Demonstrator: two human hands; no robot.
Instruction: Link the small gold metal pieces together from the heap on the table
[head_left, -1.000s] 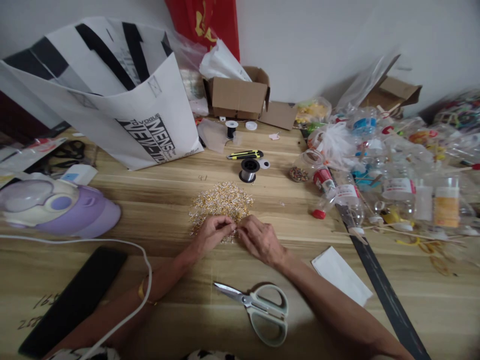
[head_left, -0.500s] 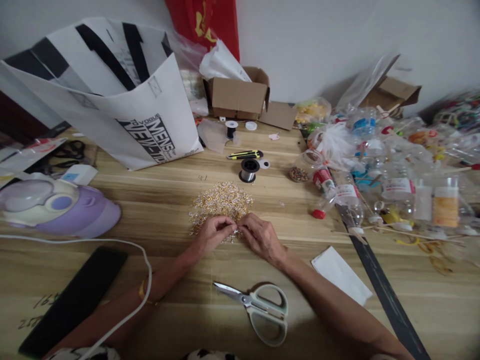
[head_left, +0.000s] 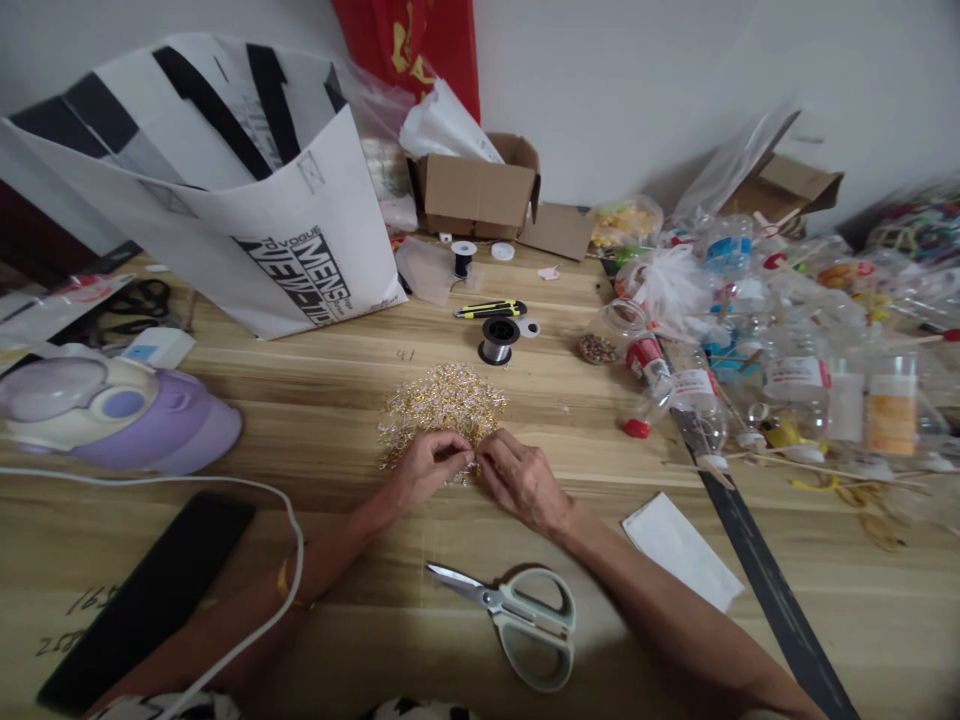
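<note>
A loose pile of small gold and silver beads or findings [head_left: 442,400] lies mid-table. At its near edge, my left hand [head_left: 431,465] is closed in a pinch, thumb against forefinger. My right hand [head_left: 521,475] meets it fingertip to fingertip, its fingers curled and closed too. Whatever sits between the fingertips is too small to make out. Beyond the pile stands a spool of silvery wire [head_left: 498,342], with a yellow and black utility knife [head_left: 491,310] behind it. White-handled scissors [head_left: 517,620] lie below my hands, blades pointing left.
At left are a purple and cream device [head_left: 135,415], a white cable [head_left: 292,510] over my left forearm and a dark flat object [head_left: 150,600]. A white bag [head_left: 322,230] and a cardboard box [head_left: 480,190] stand behind. Plastic bottles [head_left: 795,380] crowd the right; folded paper [head_left: 682,550] lies nearer.
Both hands stay almost in place at the pile's near edge. The right fingers have shifted very slightly; everything else looks the same.
</note>
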